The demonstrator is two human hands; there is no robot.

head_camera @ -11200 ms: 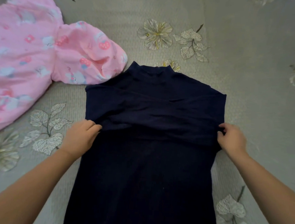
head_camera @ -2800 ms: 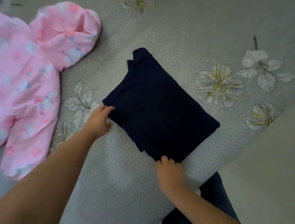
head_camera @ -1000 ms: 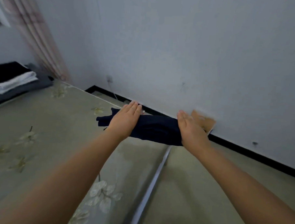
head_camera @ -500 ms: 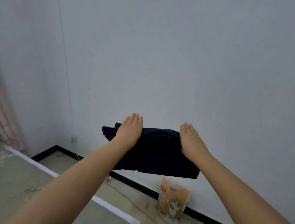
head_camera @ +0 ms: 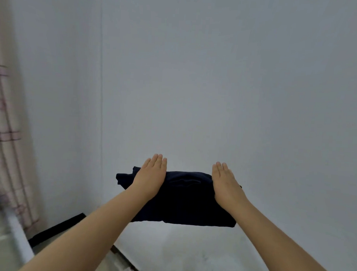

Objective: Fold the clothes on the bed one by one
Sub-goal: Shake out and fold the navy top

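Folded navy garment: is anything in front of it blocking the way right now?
Nothing visible does. The folded navy garment is held in the air between the left hand and the right hand, with only the bare wall beyond it. Where it is to be set down is out of frame, so that stretch cannot be judged.

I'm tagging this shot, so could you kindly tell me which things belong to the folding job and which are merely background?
Part of the job:
- folded navy garment
- left hand and right hand, holding it up

Background:
- curtain
- wall
- black skirting board
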